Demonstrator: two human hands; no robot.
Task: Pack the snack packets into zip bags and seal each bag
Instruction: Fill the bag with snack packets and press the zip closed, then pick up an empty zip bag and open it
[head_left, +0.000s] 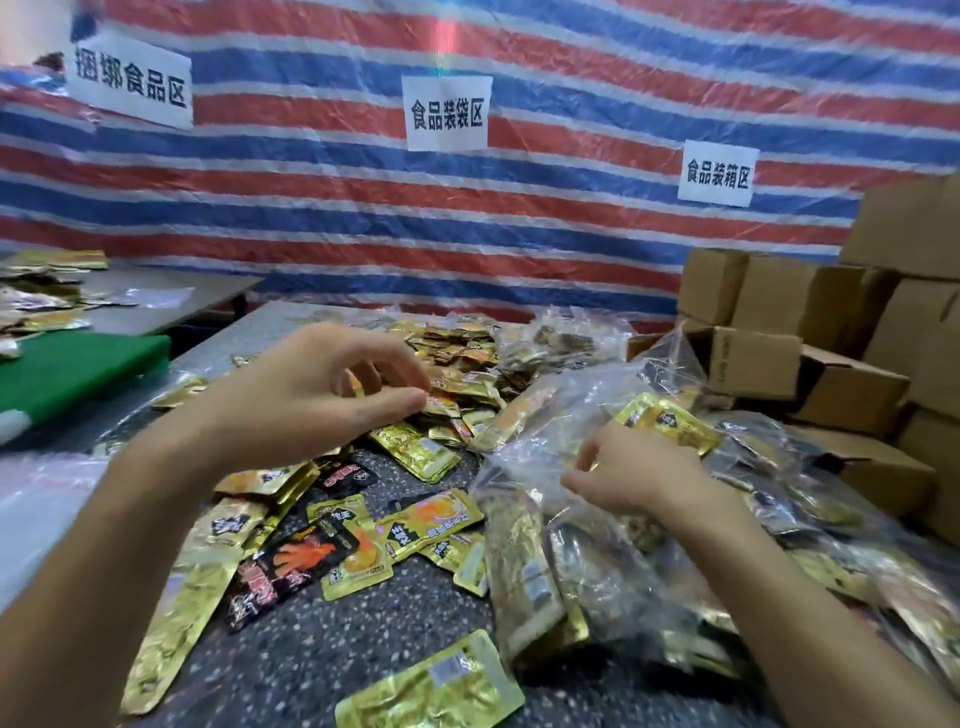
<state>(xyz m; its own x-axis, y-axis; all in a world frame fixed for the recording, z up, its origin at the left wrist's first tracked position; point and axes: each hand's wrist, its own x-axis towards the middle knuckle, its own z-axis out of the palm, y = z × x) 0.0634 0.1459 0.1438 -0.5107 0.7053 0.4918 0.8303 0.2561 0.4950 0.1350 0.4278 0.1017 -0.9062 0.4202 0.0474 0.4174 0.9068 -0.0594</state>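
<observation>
Gold and black snack packets lie scattered over the speckled grey table, with a heap of them further back. My left hand hovers over the heap's near edge, fingers loosely curved and nothing in them. My right hand pinches the rim of a clear zip bag stuffed with gold packets, lying at the right. A gold packet sticks up just behind that hand.
More filled clear bags pile up at the right. Cardboard boxes are stacked at the far right. A green board and a second table with packets sit at the left. A striped tarp with paper signs forms the back wall.
</observation>
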